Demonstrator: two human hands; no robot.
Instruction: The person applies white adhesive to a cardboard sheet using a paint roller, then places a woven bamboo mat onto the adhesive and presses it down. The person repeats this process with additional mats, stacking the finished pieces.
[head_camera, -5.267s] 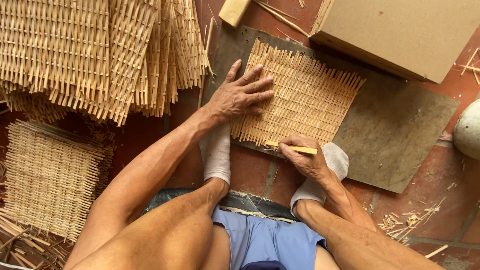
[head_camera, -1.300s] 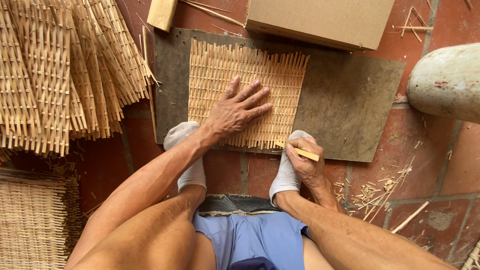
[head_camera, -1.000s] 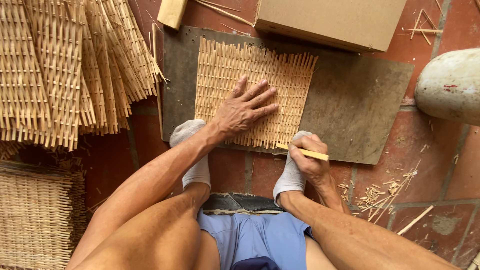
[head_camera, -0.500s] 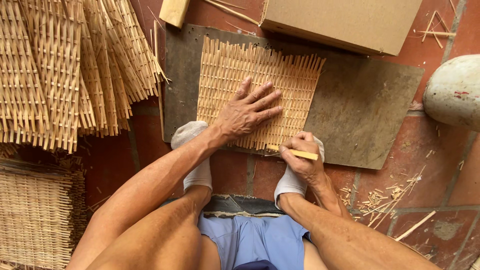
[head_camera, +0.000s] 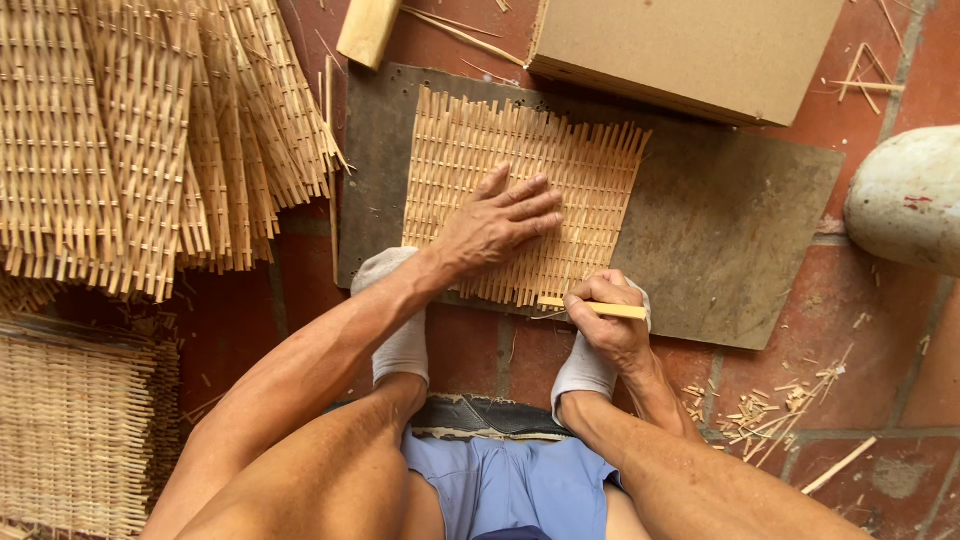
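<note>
A woven bamboo mat (head_camera: 470, 150) lies on a dark grey board (head_camera: 730, 220) on the tiled floor. My left hand (head_camera: 495, 222) rests flat on the mat's near half, fingers spread and pointing right. My right hand (head_camera: 608, 322) is closed around a yellow-handled tool (head_camera: 597, 308) held level at the mat's near right edge. My feet in grey socks sit against the board's near edge, the right one under my right hand.
Stacks of woven bamboo mats (head_camera: 140, 130) fill the left side, with another pile (head_camera: 70, 420) at lower left. A brown board (head_camera: 690, 45) lies at the top right, a wooden block (head_camera: 368, 30) at the top, a pale rounded object (head_camera: 905, 200) at right, bamboo scraps (head_camera: 770, 400) on the tiles.
The view has shifted a little to the right. My left hand stays flat on the mat; my right hand with the tool has moved slightly along the mat's near edge.
</note>
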